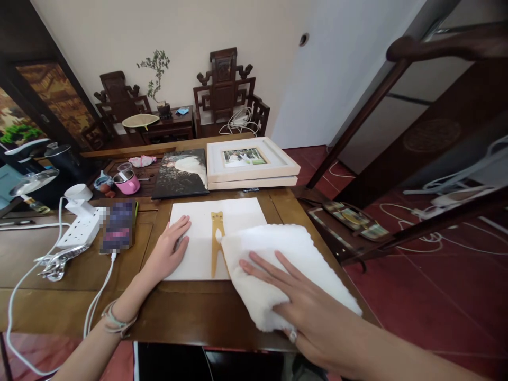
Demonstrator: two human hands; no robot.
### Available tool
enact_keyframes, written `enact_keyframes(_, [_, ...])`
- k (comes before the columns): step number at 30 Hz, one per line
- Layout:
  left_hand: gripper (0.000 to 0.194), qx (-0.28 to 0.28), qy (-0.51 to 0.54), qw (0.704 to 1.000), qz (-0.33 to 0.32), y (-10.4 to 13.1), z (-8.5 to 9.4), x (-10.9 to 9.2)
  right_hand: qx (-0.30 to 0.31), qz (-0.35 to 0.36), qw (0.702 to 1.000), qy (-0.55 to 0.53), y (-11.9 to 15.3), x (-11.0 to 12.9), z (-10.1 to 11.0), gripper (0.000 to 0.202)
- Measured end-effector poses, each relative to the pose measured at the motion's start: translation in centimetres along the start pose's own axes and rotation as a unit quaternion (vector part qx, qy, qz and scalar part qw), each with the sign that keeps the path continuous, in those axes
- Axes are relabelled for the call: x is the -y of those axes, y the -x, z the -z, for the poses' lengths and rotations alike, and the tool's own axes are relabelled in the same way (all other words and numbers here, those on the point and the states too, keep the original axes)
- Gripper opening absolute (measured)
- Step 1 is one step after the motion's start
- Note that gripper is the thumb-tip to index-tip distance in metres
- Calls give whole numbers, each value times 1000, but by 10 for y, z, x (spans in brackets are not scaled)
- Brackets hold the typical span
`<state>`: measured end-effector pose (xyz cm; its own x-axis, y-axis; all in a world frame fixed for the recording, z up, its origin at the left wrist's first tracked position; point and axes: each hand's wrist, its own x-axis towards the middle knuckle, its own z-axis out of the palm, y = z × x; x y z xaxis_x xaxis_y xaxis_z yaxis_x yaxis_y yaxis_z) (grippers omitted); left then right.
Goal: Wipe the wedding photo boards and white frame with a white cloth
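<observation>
A flat white board (194, 264) lies on the wooden table, and my left hand (172, 248) rests on its left side with fingers stretched out. On the board lies a flat yellow piece (216, 243) with a cat-like head and long legs; its right part is partly covered. A fluffy white cloth (293, 243) spreads over the board's right part and onto the table. My right hand (301, 296) presses and grips this cloth, its long fingers on top and the thumb side tucked into a fold.
Behind the board lie a dark picture panel (178, 177) and stacked white-framed pictures (254, 164). On the left are a phone (119, 226) on its cable, a power strip (83, 227), a clear glossy object (63, 262) and a pink cup (127, 182). The table's right edge drops to red floor.
</observation>
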<state>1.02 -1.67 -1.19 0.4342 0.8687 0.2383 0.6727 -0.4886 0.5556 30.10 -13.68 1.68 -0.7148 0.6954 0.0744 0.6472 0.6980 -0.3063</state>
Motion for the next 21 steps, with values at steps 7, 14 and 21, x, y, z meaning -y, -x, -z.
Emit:
enact_keyframes(7, [44,7,-9,1000,-1,1,2,-1,0,-40,999,-5,-55,-58,24,34])
enact_keyframes(14, [43,5,-9,1000,-5,0,2,-2,-49,-103,993,-13,-96,-71,18,41])
enact_keyframes(21, [44,5,-9,1000,-1,0,1,-1,3,-46,998,-50,-37,16,-2,37])
